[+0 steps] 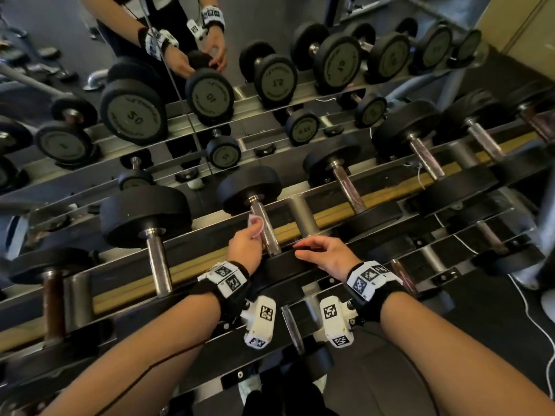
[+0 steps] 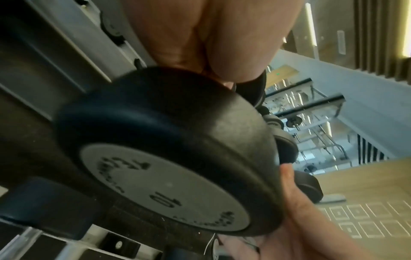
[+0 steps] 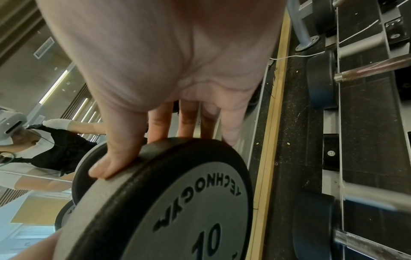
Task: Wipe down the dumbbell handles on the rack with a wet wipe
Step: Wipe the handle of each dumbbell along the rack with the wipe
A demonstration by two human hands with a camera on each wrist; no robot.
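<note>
The rack [image 1: 303, 217] carries a row of black dumbbells with steel handles. In the middle lies the 10 dumbbell, its handle [image 1: 265, 232] running toward me. My left hand [image 1: 253, 235] pinches a pale wet wipe [image 1: 254, 221] against the left side of that handle. The fingers of my right hand [image 1: 309, 249] curl over the dumbbell's near head [image 1: 282, 267]. In the right wrist view the thumb [image 3: 111, 158] lies on the rim of that head [image 3: 177, 202] and the fingers reach over its top. The left wrist view shows the same head [image 2: 164, 184] below my palm; the wipe is hidden there.
Larger dumbbells lie to the left [image 1: 156, 259] and right [image 1: 345, 187] on the same tier, and a lower tier [image 1: 294, 325] sits under my wrists. A mirror [image 1: 180, 55] behind the rack reflects the weights and a person. A white cable [image 1: 531, 313] trails on the floor at right.
</note>
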